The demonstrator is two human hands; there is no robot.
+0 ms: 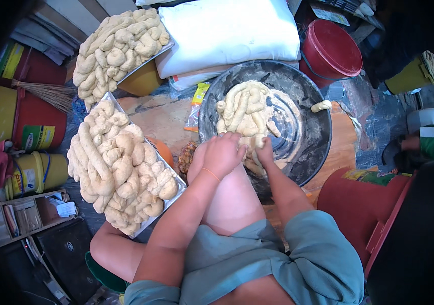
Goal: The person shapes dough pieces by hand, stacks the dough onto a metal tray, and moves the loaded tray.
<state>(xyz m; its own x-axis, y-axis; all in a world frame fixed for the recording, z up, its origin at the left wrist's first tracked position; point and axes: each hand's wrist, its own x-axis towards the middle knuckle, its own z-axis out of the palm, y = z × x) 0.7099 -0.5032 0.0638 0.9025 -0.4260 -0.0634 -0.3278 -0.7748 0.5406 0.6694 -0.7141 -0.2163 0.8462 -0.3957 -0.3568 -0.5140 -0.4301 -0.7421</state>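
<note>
Touching ropy dough (250, 104), hands (224, 153) over round, floury basin (314, 147)

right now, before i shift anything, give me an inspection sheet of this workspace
Surface: worn, stained brown surface under the black basin.
Things: pale dough strips in the basin; near tray and far tray heaped with dough.
Clutter: yellow-orange packet left of the basin.
Hands: left hand and right hand at the dough near the basin's close side; grip partly hidden.
Cables: nothing clearly seen; lower left is dark.
Surroundings: white sack, red lidded bucket, straw broom.
</note>
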